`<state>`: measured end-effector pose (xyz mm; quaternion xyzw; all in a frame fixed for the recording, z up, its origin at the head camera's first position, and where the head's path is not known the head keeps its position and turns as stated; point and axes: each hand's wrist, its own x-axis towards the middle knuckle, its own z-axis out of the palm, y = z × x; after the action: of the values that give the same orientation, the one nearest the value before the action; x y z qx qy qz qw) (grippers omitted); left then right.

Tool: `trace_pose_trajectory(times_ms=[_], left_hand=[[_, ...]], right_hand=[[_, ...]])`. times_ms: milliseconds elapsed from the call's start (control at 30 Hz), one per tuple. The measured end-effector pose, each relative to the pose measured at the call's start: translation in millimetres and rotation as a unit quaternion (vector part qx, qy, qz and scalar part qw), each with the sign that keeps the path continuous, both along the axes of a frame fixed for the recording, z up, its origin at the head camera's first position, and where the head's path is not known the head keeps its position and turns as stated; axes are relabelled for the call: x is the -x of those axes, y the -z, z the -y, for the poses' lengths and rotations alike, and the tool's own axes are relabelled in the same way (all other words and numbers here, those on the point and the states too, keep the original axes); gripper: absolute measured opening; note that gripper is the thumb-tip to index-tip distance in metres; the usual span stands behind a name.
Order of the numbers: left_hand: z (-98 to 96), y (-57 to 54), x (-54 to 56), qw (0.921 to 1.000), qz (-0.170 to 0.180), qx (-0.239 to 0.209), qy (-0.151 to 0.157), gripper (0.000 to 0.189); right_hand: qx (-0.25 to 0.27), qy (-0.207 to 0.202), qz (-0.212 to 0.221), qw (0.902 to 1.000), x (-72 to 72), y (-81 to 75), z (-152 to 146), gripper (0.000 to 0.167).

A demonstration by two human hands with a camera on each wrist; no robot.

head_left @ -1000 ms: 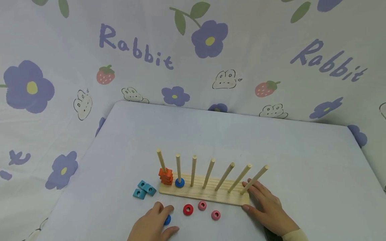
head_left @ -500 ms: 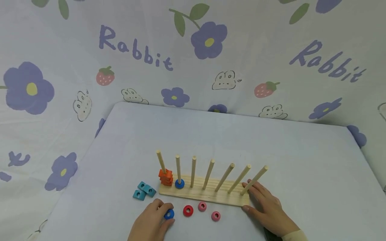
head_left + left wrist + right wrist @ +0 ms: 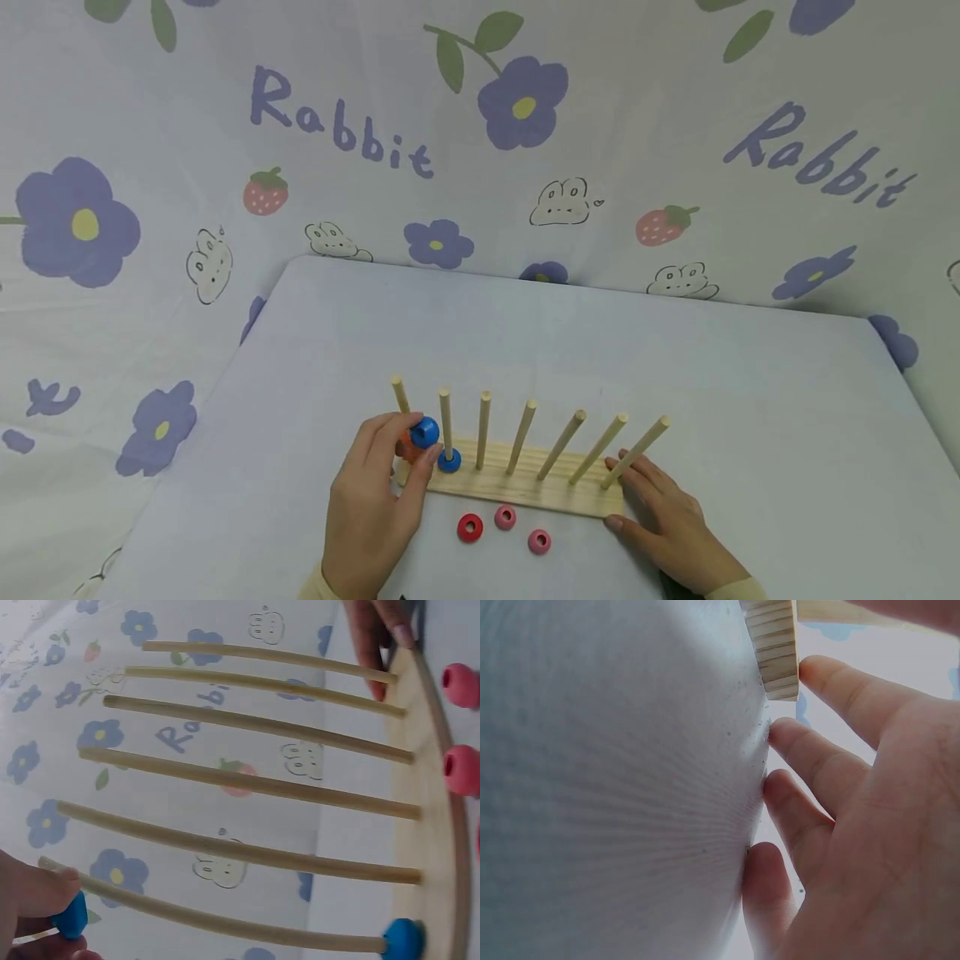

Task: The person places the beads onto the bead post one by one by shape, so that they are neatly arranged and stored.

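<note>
My left hand (image 3: 375,492) pinches a blue ring (image 3: 424,432) and holds it up beside the second peg (image 3: 446,417) of a wooden peg board (image 3: 517,487). In the left wrist view the same blue ring (image 3: 71,916) sits between my fingertips near that peg's top. Another blue ring (image 3: 449,460) lies at the second peg's foot. Orange blocks (image 3: 406,448) on the first peg are mostly hidden by my hand. My right hand (image 3: 667,521) rests with straight fingers against the board's right end (image 3: 776,652).
A red ring (image 3: 470,527) and two pink rings (image 3: 505,517) (image 3: 538,542) lie on the pale table in front of the board. Five pegs to the right stand bare. A flower and rabbit patterned cloth (image 3: 480,150) hangs behind the table.
My left hand picked the blue ring off the table and lifted it up to the second peg, covering the teal blocks. The right hand has stayed at the board's end.
</note>
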<state>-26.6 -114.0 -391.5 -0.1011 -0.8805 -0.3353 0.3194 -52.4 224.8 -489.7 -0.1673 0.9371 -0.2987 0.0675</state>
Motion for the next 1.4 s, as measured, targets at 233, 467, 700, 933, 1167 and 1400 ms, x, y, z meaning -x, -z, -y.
trace_pose_trajectory(times_ms=[233, 467, 700, 933, 1167, 1400], left_hand=[[-4.0, -18.5, 12.9, 0.9961, -0.076, -0.034, 0.030, 0.033], [-6.1, -30.9, 21.3, 0.9944, -0.093, -0.038, 0.034, 0.036], [-12.4, -36.4, 24.9, 0.9944, -0.080, -0.037, 0.058, 0.032], [-12.0, -31.2, 28.2, 0.9966, -0.058, -0.013, 0.057, 0.035], [-8.2, -18.8, 28.7, 0.9958, -0.063, 0.022, 0.063, 0.028], [-3.6, -5.7, 27.9, 0.9928, -0.079, 0.057, 0.069, 0.027]], right_hand=[[0.004, 0.005, 0.011, 0.9999, -0.7, 0.2, -0.7, 0.063], [0.005, 0.004, 0.010, 0.9999, 0.3, 2.2, -1.7, 0.063], [0.000, 0.004, 0.004, 1.0000, 0.6, 2.8, -2.1, 0.063], [-0.003, 0.002, 0.005, 1.0000, 0.6, 2.2, -1.9, 0.063], [0.011, -0.001, 0.005, 0.9999, 0.3, 0.6, -2.1, 0.062], [0.008, -0.003, 0.002, 1.0000, 1.5, 2.4, -2.8, 0.062]])
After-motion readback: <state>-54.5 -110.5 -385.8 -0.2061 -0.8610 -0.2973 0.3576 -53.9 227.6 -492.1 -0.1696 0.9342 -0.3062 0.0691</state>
